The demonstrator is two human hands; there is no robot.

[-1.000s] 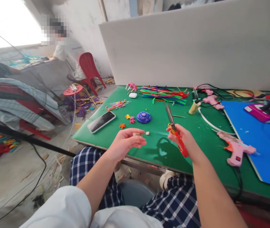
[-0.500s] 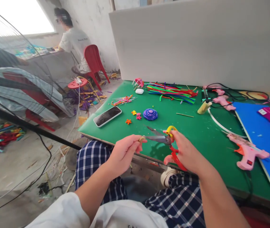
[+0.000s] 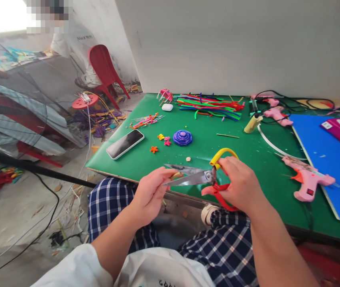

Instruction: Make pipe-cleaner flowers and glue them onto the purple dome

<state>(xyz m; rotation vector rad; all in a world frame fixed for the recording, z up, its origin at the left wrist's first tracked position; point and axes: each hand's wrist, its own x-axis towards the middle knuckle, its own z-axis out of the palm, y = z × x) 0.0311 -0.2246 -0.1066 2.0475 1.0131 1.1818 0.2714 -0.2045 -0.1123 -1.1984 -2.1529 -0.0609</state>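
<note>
Left hand (image 3: 148, 195) pinches a small tan piece (image 3: 177, 175), perhaps wood. Right hand (image 3: 240, 181) grips spread red-and-yellow-handled steel scissors (image 3: 198, 177); trimming seemingly calls for steady closing.

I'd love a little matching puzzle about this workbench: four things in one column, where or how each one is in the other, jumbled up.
Things
1. Scissors
2. Smartphone
3. Nearest pink glue gun
4. Blue-and-purple coiled disc

Where or how
A. At the edge of the blue board
B. Blades apart, in the right hand
C. Just right of the small flowers
D. Lying flat, dark screen up

Pairs: 1-B, 2-D, 3-A, 4-C
</note>
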